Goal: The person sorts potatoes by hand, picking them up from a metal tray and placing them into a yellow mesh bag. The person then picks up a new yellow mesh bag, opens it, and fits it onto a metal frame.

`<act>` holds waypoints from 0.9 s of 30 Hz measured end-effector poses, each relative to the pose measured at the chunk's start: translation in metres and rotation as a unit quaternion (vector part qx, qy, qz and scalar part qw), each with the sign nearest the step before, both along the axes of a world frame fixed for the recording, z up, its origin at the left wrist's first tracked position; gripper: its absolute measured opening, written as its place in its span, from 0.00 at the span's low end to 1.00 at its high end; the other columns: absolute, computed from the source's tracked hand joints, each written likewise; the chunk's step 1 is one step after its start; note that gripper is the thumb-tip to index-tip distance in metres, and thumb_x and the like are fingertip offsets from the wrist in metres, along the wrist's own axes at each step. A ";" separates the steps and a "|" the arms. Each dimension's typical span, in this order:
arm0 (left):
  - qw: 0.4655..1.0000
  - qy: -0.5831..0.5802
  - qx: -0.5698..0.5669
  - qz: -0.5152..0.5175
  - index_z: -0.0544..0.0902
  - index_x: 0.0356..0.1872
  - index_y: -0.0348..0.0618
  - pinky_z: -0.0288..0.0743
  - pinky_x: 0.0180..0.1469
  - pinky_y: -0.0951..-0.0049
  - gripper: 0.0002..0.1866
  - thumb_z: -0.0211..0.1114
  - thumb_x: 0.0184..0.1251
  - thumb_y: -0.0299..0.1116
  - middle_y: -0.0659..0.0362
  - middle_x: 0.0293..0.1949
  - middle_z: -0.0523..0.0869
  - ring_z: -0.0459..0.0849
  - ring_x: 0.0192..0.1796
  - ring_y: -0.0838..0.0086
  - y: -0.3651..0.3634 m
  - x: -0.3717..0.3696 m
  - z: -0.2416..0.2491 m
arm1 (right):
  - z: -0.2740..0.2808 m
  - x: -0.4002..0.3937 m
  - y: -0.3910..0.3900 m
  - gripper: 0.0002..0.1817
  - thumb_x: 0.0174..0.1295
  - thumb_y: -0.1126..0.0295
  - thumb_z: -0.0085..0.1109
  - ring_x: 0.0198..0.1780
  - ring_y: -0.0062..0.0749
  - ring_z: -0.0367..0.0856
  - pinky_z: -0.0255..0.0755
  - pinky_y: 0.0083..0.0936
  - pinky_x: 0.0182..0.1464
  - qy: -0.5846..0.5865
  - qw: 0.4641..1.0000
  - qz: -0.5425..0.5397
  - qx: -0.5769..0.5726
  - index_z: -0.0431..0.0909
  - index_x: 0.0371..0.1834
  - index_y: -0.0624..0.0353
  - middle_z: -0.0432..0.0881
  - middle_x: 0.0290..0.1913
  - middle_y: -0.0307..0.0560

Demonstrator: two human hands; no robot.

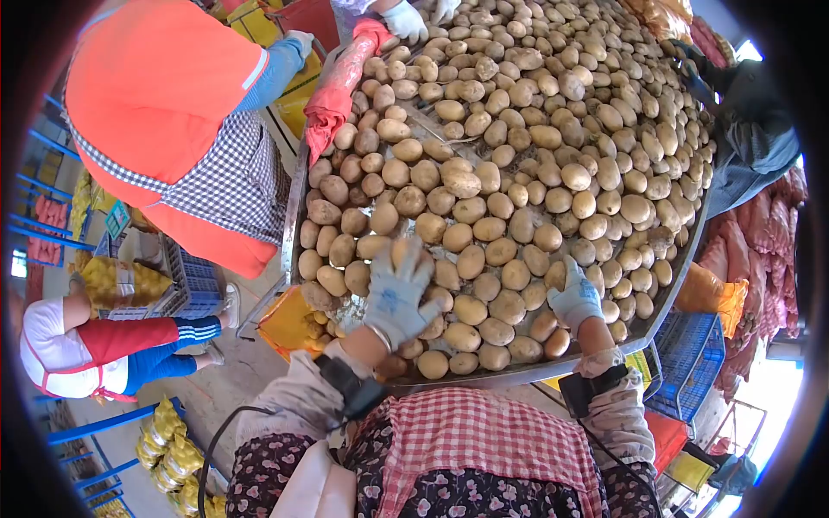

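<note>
Many brown potatoes lie across a metal-edged sorting table in front of me. My left hand, in a pale blue-white work glove, is palm down over the potatoes near the table's left side. Its fingers are spread, slightly blurred, and touch potatoes at their tips. My right hand, in a matching glove, rests among potatoes near the front right edge. Its thumb and a finger are apart beside one potato; the other fingers are partly hidden.
A co-worker in an orange top stands at left, and other gloved hands reach in at the far edge. Someone in dark clothing is at right. Blue crates, red net sacks and an orange bag surround the table.
</note>
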State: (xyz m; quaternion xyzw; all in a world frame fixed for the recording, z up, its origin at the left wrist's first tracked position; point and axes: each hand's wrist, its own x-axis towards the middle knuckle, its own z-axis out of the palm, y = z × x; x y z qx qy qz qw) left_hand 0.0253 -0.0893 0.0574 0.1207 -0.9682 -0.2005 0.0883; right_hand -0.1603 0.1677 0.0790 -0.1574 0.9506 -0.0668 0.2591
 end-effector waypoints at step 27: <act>0.983 -0.143 -0.091 0.069 0.57 0.72 0.54 0.66 0.65 0.52 0.47 0.71 0.51 0.47 0.46 0.61 0.69 0.67 0.64 0.48 -0.109 -0.048 -0.023 | -0.002 0.003 -0.003 0.39 0.51 0.64 0.56 0.62 0.54 0.73 0.68 0.38 0.63 -0.009 0.998 -0.056 -0.041 0.59 0.71 0.49 0.70 0.63 0.63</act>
